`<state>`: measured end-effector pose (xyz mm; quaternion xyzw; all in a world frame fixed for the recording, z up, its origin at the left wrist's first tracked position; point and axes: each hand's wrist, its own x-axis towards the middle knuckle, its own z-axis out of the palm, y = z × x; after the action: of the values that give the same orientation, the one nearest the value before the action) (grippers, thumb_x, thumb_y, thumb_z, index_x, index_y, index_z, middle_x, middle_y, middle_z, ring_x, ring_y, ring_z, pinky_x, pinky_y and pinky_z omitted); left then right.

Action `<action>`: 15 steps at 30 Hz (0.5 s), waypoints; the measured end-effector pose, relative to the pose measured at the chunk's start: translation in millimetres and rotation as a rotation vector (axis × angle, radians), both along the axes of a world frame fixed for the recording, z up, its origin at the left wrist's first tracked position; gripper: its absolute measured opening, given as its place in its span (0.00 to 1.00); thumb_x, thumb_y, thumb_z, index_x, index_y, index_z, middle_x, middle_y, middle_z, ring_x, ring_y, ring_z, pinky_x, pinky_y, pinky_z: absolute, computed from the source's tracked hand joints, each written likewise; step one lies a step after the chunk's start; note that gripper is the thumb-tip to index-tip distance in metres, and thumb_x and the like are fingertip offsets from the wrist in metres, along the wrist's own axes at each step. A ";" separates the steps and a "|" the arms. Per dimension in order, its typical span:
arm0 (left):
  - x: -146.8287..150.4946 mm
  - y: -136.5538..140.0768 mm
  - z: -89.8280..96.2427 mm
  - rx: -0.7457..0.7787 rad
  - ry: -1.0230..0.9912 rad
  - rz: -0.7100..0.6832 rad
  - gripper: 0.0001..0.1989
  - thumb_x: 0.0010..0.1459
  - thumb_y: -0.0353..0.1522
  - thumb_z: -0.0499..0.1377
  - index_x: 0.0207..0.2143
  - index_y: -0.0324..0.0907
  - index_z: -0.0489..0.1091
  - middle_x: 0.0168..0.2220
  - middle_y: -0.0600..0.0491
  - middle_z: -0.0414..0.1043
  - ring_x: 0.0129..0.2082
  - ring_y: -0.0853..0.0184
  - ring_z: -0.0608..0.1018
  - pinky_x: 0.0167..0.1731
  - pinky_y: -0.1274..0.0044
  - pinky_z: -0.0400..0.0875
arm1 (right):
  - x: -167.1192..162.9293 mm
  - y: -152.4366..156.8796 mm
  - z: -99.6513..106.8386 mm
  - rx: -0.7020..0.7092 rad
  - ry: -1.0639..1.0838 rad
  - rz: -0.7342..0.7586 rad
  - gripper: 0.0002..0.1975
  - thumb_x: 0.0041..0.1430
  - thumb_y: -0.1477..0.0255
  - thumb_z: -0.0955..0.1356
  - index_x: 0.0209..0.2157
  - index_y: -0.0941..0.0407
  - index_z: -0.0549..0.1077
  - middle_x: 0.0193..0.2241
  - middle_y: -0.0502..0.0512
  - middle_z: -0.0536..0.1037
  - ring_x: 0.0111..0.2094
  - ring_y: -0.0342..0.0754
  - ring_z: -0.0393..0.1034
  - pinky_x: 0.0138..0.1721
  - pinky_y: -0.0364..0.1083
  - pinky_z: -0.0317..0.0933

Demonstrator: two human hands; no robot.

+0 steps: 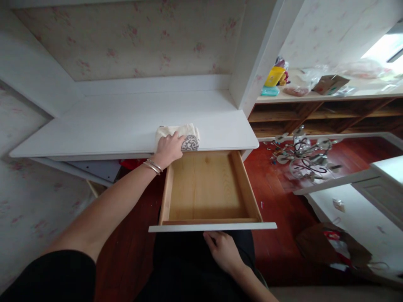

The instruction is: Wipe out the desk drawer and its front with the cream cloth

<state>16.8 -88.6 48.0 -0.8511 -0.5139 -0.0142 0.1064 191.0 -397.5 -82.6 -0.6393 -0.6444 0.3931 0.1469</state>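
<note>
While cloth (192,138) lies beneath the left hand (170,147), lengthwise along the desk's (107,121) front edge, fingers bend (grip: cannot tell).

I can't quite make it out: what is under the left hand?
Under the left hand is a cream cloth with grey patterning, on the white desktop near its front edge. Whatever the hand and cloth cover cannot be seen.

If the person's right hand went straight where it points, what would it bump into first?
Probably the white drawer front, just ahead of the right hand; I can't tell whether they already touch.
</note>
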 end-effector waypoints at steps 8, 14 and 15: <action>-21.0 4.7 -33.0 0.017 -0.117 -0.110 0.33 0.54 0.31 0.58 0.62 0.44 0.57 0.64 0.43 0.55 0.64 0.47 0.56 0.61 0.53 0.47 | 8.5 -3.2 8.1 -0.056 -0.078 0.150 0.20 0.69 0.63 0.58 0.37 0.51 0.80 0.39 0.55 0.82 0.43 0.53 0.75 0.43 0.46 0.61; -20.9 -1.4 -30.7 0.073 -0.073 -0.154 0.32 0.54 0.20 0.49 0.62 0.42 0.60 0.63 0.44 0.60 0.61 0.50 0.63 0.58 0.56 0.55 | 9.2 -2.8 11.4 -0.064 -0.090 0.154 0.20 0.69 0.63 0.58 0.37 0.51 0.80 0.39 0.54 0.82 0.44 0.51 0.74 0.45 0.44 0.60; -20.7 -4.5 -27.1 0.071 -0.068 -0.164 0.31 0.54 0.20 0.49 0.61 0.42 0.61 0.62 0.44 0.62 0.60 0.51 0.65 0.57 0.57 0.58 | 9.0 -2.8 11.9 -0.067 -0.096 0.158 0.20 0.69 0.64 0.58 0.38 0.51 0.80 0.39 0.54 0.82 0.44 0.51 0.74 0.45 0.44 0.60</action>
<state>-4.0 -93.1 20.9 -0.8851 -0.4449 -0.0700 0.1174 200.1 -400.3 -70.7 -0.6091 -0.6855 0.3938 0.0631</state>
